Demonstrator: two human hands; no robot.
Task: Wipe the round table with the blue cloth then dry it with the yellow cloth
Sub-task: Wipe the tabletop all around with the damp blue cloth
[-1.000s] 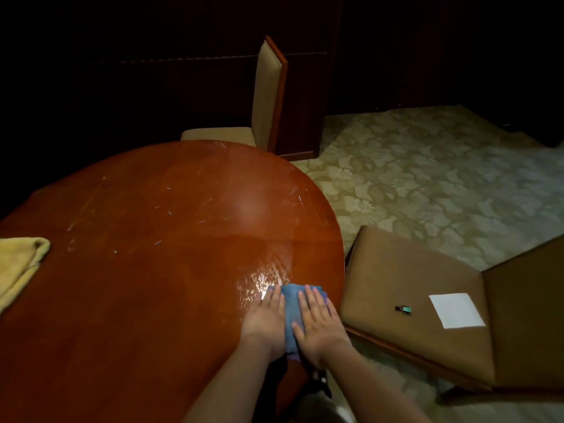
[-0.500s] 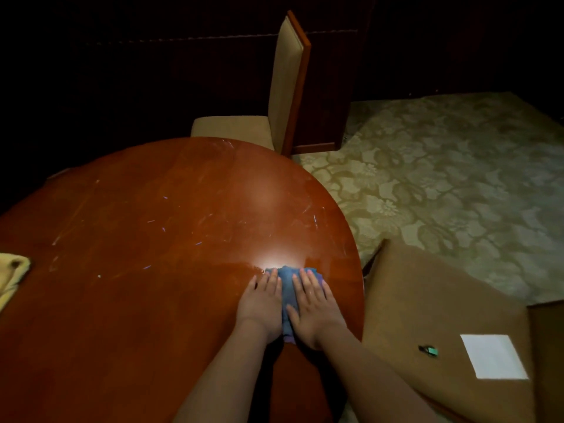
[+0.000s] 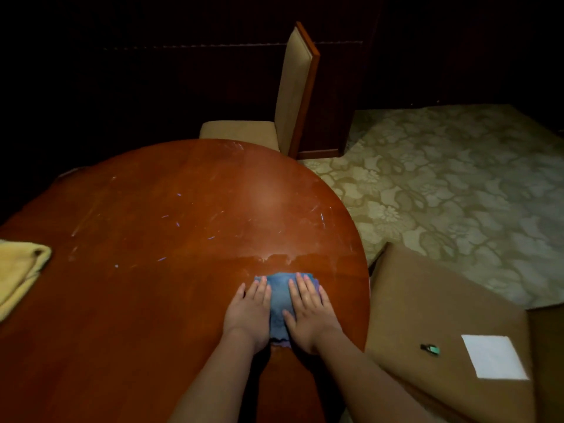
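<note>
Both hands lie flat, fingers straight, on the blue cloth (image 3: 279, 303) at the near right of the round worktop (image 3: 152, 300) — left hand (image 3: 249, 312) and right hand (image 3: 308, 315) side by side, likely to spread pressure. Neither grip is closed. The yellow cloth (image 3: 18, 270) waits folded at the far-left edge — kept dry, probably.

place: dim dining room, home or restaurant unclear | evidence: round table (image 3: 137, 300) of polished wood, centre | upholstered dining chair (image 3: 293, 96) at far edge | second chair (image 3: 427, 315) near right | floral carpet (image 3: 442, 184) far right | dark wall panelling (image 3: 152, 71) behind
</note>
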